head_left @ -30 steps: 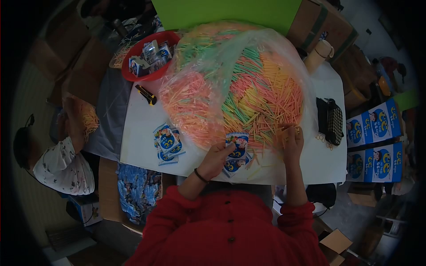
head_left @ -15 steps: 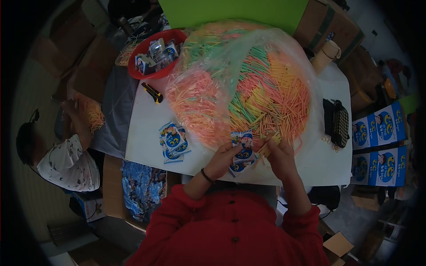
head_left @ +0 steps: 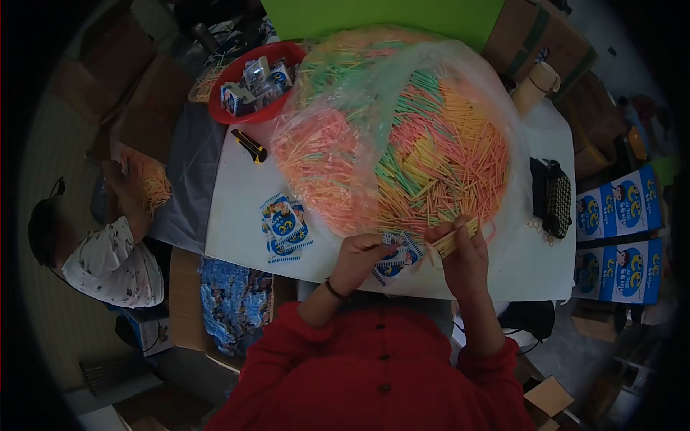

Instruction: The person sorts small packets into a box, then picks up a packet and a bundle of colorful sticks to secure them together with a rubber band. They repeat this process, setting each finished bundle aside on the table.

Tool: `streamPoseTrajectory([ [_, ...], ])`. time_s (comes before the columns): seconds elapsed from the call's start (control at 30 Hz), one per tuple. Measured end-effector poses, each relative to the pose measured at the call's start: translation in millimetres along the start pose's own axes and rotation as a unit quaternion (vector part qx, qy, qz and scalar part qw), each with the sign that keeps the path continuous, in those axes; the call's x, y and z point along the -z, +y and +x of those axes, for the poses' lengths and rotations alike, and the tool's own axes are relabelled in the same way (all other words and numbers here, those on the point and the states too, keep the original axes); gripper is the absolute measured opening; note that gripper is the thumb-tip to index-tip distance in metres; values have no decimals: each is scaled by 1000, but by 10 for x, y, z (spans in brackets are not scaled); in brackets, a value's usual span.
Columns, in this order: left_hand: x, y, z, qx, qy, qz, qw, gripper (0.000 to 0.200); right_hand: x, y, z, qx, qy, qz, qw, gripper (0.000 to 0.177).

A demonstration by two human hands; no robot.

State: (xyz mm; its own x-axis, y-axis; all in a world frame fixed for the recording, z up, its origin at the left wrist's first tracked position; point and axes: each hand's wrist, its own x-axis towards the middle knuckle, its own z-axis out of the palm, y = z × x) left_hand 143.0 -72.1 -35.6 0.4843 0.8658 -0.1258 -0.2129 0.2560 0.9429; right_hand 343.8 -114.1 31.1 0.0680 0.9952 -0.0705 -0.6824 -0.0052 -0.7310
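Note:
My left hand (head_left: 357, 264) is closed on a blue and white printed packet (head_left: 397, 260) at the table's front edge. Just to the right, my right hand (head_left: 463, 264) grips a small bundle of pale yellow sticks (head_left: 454, 240), close to the packet's right side. Beyond both hands lies a large clear plastic bag (head_left: 374, 154) full of pink, green, yellow and orange sticks (head_left: 431, 154). More printed packets (head_left: 286, 224) lie in a small pile on the white table, left of my left hand.
A red bowl (head_left: 269, 113) of packets and a yellow-black cutter (head_left: 249, 146) are at the back left. A bottle (head_left: 535, 86) and a patterned pouch (head_left: 558, 201) are on the right. Another person (head_left: 115, 262) sits at the far left. An open box (head_left: 185, 302) stands below the table.
My right hand has risen slightly and moved right with the sticks, which now show more fully. The packet in my left hand has tilted. The view has shifted slightly.

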Motion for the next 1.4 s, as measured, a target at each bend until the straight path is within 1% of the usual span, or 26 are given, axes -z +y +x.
streamPoseTrajectory([
  [0.07, -77, 37, 13, 18, 7, -10, 1000, 12, -127, -19, 17, 50, -29, -20, 998, 14],
  [0.13, -161, 66, 16, -49, 8, 26, 998, 15, -172, 55, 53, 69, -30, -34, 997, 14],
  [0.2, -149, 63, 21, -41, 3, 35, 999, 16, -183, 134, 75, 87, -36, -48, 994, 13],
  [0.27, -105, 75, 11, -35, 0, 45, 998, 17, -187, 202, 98, 123, -86, -129, 980, 15],
  [0.33, -55, 87, -17, -6, -25, 49, 998, 19, -247, 230, 106, 100, -87, -151, 980, 18],
  [0.37, -61, 75, -20, -6, -26, 49, 998, 19, -262, 235, 107, 78, -86, -174, 978, 20],
  [0.4, -71, 57, -25, -26, -23, 49, 998, 19, -245, 249, 114, 78, -85, -174, 978, 20],
  [0.43, -74, 48, -25, -48, -20, 48, 998, 20, -212, 273, 135, 57, -74, -174, 980, 16],
  [0.47, -65, 44, -27, -48, -19, 48, 998, 20, -189, 282, 156, 35, -64, -174, 982, 12],
  [0.5, -56, 41, -33, -40, -38, 79, 995, 20, -186, 258, 177, 34, -64, -174, 982, 12],
  [0.53, -54, 37, -40, -32, -56, 110, 992, 21, -187, 218, 198, 64, -107, -265, 956, 13],
  [0.57, -103, 21, -36, -31, -56, 108, 992, 21, -173, 188, 202, 93, -149, -353, 919, 13],
  [0.6, -195, 14, -14, -73, -22, 59, 995, 21, -122, 187, 201, 92, -149, -354, 919, 13],
  [0.63, -245, 11, 0, -115, 12, 11, 993, 22, -55, 204, 202, 79, -178, -371, 908, 14],
  [0.67, -211, 16, -8, -115, 11, 11, 993, 22, -19, 213, 200, 67, -206, -389, 896, 14],
  [0.7, -146, 31, -18, -77, -31, 66, 994, 22, -16, 205, 207, 68, -205, -390, 895, 14],
  [0.73, -102, 44, -22, -37, -73, 120, 989, 22, -17, 194, 219, 53, -153, -282, 946, 15],
  [0.77, -86, 51, -10, -38, -72, 119, 990, 22, -17, 184, 230, 37, -99, -169, 980, 15],
  [0.8, -75, 62, 8, -42, -76, 128, 988, 22, -38, 148, 237, 36, -100, -171, 980, 15],
  [0.87, -56, 57, 25, -48, -79, 136, 986, 22, -105, 48, 243, 68, -62, -113, 989, 15],
  [1.0, -53, 23, 27, -29, -93, 147, 984, 20, -173, 90, 218, 97, -89, -152, 979, 16],
  [1.07, -63, 43, 24, -28, -95, 153, 983, 19, -177, 135, 234, 120, -132, -210, 961, 18],
  [1.2, -72, 144, -8, -26, -103, 152, 983, 18, -102, 190, 245, 120, -169, -251, 945, 16],
  [1.27, -68, 152, -16, -17, -115, 157, 981, 19, -75, 164, 265, 160, -185, -349, 905, 12],
  [1.33, -46, 110, -8, 7, -121, 81, 989, 23, -47, 153, 245, 176, -194, -365, 893, 8],
  [1.4, -72, 83, -8, 11, -107, 59, 993, 25, -40, 161, 204, 193, -206, -381, 880, 5],
])
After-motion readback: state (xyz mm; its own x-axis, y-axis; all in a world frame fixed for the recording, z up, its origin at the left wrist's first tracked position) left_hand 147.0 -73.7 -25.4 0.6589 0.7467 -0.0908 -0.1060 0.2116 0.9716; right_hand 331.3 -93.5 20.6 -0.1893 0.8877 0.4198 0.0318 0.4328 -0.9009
